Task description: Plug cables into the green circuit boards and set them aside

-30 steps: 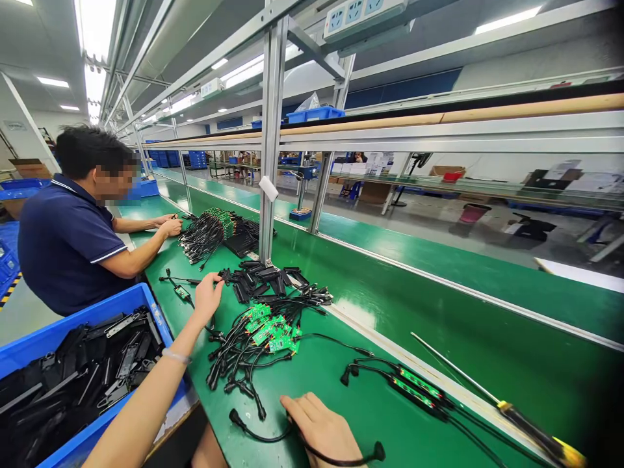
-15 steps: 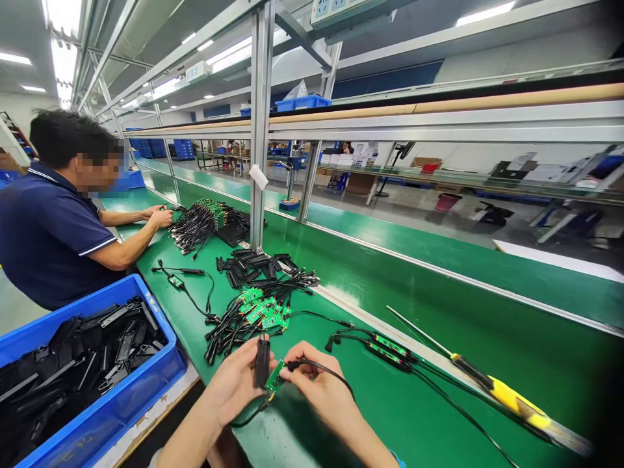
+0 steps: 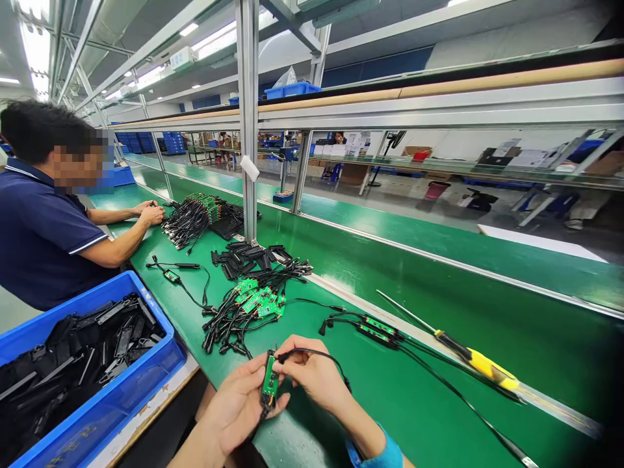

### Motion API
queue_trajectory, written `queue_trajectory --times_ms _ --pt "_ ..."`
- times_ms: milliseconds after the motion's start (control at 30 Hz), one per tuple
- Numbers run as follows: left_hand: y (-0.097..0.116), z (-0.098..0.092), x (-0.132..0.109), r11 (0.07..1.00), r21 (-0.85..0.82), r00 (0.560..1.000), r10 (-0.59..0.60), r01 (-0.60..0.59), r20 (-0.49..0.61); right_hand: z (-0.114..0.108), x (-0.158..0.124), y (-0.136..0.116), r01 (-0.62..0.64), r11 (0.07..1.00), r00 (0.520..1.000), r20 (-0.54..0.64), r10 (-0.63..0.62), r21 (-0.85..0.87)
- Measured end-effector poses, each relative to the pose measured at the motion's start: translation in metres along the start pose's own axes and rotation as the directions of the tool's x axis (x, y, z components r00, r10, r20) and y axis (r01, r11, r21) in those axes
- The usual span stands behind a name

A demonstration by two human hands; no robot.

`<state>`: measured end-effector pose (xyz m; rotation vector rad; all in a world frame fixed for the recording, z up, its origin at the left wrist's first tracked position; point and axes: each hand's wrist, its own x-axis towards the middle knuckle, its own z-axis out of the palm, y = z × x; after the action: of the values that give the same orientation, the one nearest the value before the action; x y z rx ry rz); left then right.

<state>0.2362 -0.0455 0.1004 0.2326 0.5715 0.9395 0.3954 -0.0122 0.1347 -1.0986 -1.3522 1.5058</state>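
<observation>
A long green assembly bench (image 3: 487, 344) runs from the lower right toward the upper left of the frame. At the left edge, a co-worker (image 3: 43, 221) works with both hands near a heap of green-board cables. In the lower left stands a blue plastic crate (image 3: 97, 400), full of black plastic parts (image 3: 82, 364). At lower center, a tangled pile of cables (image 3: 253, 302) lies close to the person's hands.

The left hand (image 3: 238, 406) is closed around the lower part of a small green circuit board (image 3: 270, 383), and the right hand (image 3: 312, 374) pinches its upper end. The board stands upright between them, and a thin black cable (image 3: 316, 354) curves away to the right.

A strong pull could perhaps stress the cable joint. If the grip slips, the board could fall into the pile and its wires could catch there. Too much finger pressure might also damage the small parts on the board.
</observation>
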Motion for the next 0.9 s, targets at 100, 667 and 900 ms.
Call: queue_trajectory --times_ms 100,667,900 --pt "-0.001 0.005 -0.001 1.0 0.017 1.0 0.024 -0.024 -0.014 -0.002 -0.001 -0.001 0.002 1.0 1.0 -0.011 -0.002 0.011" --pt "-0.007 0.013 -0.011 0.981 0.169 0.989 0.114 -0.097 -0.092 0.003 -0.007 -0.008 0.22 0.971 0.967 -0.111 -0.23 -0.097" --pt "-0.011 0.018 -0.014 0.963 0.254 0.992 0.107 -0.086 -0.07 0.002 -0.013 -0.001 0.26 0.957 0.956 -0.105 -0.274 -0.129"
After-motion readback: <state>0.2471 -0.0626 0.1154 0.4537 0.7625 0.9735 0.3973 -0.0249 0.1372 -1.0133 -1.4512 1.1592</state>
